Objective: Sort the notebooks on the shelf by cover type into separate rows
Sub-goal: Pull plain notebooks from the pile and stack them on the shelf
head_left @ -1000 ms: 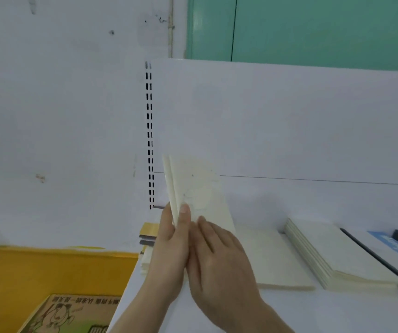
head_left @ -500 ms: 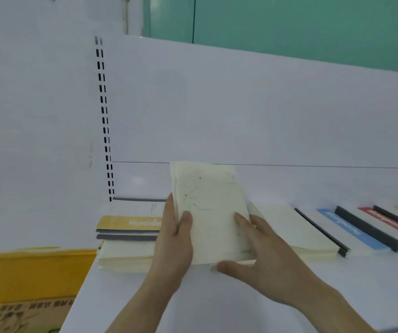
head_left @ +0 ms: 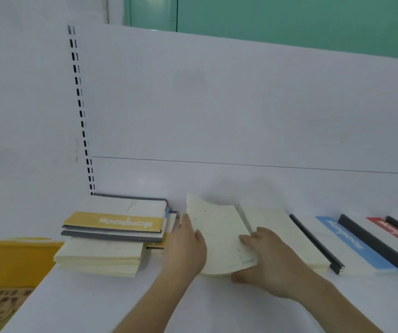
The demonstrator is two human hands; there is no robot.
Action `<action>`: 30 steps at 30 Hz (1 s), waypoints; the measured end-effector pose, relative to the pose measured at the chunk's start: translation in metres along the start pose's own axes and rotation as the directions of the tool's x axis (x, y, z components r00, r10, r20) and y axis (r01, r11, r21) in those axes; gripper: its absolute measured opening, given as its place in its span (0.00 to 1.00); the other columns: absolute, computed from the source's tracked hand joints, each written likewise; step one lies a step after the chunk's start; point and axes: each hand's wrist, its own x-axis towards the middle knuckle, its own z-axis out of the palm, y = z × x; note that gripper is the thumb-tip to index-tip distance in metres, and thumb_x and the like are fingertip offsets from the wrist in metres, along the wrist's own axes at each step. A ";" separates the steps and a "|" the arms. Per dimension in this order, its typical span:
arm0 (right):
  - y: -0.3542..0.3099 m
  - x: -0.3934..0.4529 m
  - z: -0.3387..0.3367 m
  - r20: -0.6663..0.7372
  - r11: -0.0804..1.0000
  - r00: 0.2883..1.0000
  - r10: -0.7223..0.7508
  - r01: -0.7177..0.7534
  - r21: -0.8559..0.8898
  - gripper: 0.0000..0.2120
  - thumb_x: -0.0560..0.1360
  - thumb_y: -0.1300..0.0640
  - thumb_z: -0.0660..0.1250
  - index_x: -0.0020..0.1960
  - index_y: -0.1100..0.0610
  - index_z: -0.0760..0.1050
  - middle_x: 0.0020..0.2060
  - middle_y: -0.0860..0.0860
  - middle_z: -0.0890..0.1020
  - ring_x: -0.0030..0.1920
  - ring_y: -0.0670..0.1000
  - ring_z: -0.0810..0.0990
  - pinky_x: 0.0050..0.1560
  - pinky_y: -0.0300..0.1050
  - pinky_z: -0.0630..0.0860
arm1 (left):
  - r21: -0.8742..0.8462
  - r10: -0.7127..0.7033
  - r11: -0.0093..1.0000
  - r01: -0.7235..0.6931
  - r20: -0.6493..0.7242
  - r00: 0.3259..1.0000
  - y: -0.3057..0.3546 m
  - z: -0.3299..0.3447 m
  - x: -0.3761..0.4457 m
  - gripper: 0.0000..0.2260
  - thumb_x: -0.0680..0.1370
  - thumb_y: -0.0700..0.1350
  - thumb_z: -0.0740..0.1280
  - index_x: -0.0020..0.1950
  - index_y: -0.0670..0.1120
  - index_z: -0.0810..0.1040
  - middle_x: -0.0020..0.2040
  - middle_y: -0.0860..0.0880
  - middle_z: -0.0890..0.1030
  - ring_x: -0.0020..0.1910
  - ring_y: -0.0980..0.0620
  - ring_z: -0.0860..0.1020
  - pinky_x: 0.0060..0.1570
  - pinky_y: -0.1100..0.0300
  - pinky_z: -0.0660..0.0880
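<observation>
While both hands hold cream notebook (head_left: 219,234) low over shelf (head_left: 145,306), left hand (head_left: 188,246) grips left edge, right hand (head_left: 265,258) pinches bottom-right corner; looks light, floppy, cover bowing; better gripped near spine, beside cream stack (head_left: 287,234)

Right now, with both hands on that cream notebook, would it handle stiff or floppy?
Probably floppy: the cream notebook visibly bows between the left hand and right hand, its far corner curling up. It looks thin, so likely light. Its soft cover may sag if held by one edge.
</observation>
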 end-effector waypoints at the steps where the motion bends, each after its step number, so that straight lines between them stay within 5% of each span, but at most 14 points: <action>1: 0.006 0.005 0.005 -0.006 0.999 0.999 -0.039 0.039 -0.032 0.29 0.60 0.28 0.67 0.49 0.50 0.75 0.44 0.45 0.74 0.53 0.50 0.68 0.53 0.42 0.69 | 0.096 0.013 0.995 -0.012 -0.012 1.000 -0.001 0.003 0.000 0.15 0.82 0.44 0.56 0.69 0.44 0.64 0.58 0.45 0.79 0.55 0.45 0.77 0.55 0.53 0.73; 3: 0.013 0.015 0.015 0.014 0.990 0.995 -0.099 0.100 -0.098 0.29 0.59 0.26 0.63 0.45 0.49 0.73 0.46 0.47 0.76 0.58 0.52 0.68 0.61 0.43 0.67 | 0.326 0.040 0.945 -0.033 -0.015 0.999 -0.003 0.008 -0.002 0.20 0.82 0.45 0.54 0.74 0.42 0.61 0.60 0.47 0.79 0.59 0.46 0.75 0.63 0.57 0.66; 5: 0.016 0.021 0.021 0.061 0.966 0.988 -0.143 0.152 -0.208 0.33 0.61 0.24 0.58 0.53 0.47 0.74 0.56 0.50 0.78 0.70 0.56 0.62 0.74 0.49 0.55 | 0.480 0.053 0.875 -0.060 0.027 0.998 -0.003 0.013 -0.004 0.24 0.83 0.46 0.52 0.78 0.39 0.55 0.65 0.47 0.77 0.63 0.48 0.73 0.66 0.58 0.61; 7: 0.018 0.023 0.021 0.076 0.936 0.983 -0.168 0.184 -0.301 0.39 0.63 0.23 0.55 0.63 0.48 0.73 0.63 0.53 0.76 0.76 0.56 0.55 0.77 0.54 0.42 | 0.566 0.055 0.821 -0.080 0.062 0.997 -0.003 0.015 -0.005 0.24 0.84 0.44 0.52 0.79 0.38 0.53 0.68 0.46 0.75 0.64 0.47 0.73 0.65 0.58 0.62; 10: 0.022 0.023 0.017 0.095 0.900 0.973 -0.210 0.231 -0.369 0.42 0.66 0.21 0.51 0.67 0.48 0.71 0.64 0.53 0.76 0.78 0.56 0.51 0.76 0.57 0.36 | 0.613 0.047 0.787 -0.072 0.057 0.997 0.002 0.014 -0.004 0.23 0.84 0.44 0.54 0.78 0.40 0.55 0.69 0.44 0.71 0.65 0.47 0.73 0.61 0.58 0.67; 13: 0.022 0.025 0.018 0.128 0.879 0.964 -0.234 0.266 -0.395 0.45 0.65 0.19 0.48 0.67 0.50 0.71 0.63 0.52 0.77 0.78 0.54 0.51 0.76 0.58 0.34 | 0.642 0.022 0.758 -0.111 0.145 0.989 0.012 0.007 -0.013 0.17 0.85 0.52 0.53 0.68 0.43 0.67 0.63 0.44 0.75 0.62 0.46 0.74 0.56 0.57 0.70; 18: 0.022 0.027 0.021 0.098 0.884 0.963 -0.251 0.270 -0.381 0.45 0.65 0.18 0.47 0.64 0.51 0.73 0.61 0.50 0.80 0.77 0.52 0.57 0.77 0.54 0.36 | 0.626 -0.049 0.745 -0.231 0.397 0.917 0.003 -0.018 -0.024 0.30 0.74 0.73 0.59 0.59 0.47 0.70 0.54 0.46 0.78 0.58 0.44 0.74 0.54 0.52 0.73; 22: 0.021 0.028 0.022 0.088 0.879 0.964 -0.251 0.265 -0.396 0.43 0.67 0.20 0.48 0.64 0.51 0.73 0.60 0.49 0.80 0.76 0.51 0.58 0.77 0.52 0.36 | 0.567 -0.001 0.751 -0.339 0.514 0.858 -0.004 -0.035 -0.014 0.28 0.72 0.67 0.69 0.58 0.46 0.71 0.53 0.45 0.77 0.52 0.45 0.74 0.48 0.53 0.72; 30: 0.026 0.037 0.021 0.083 0.885 0.956 -0.283 0.293 -0.362 0.40 0.66 0.22 0.51 0.66 0.47 0.72 0.57 0.44 0.79 0.69 0.47 0.65 0.77 0.47 0.38 | 0.495 0.039 0.803 -0.332 0.512 0.858 -0.012 -0.041 -0.004 0.25 0.76 0.55 0.71 0.68 0.48 0.70 0.60 0.46 0.77 0.58 0.45 0.75 0.48 0.56 0.71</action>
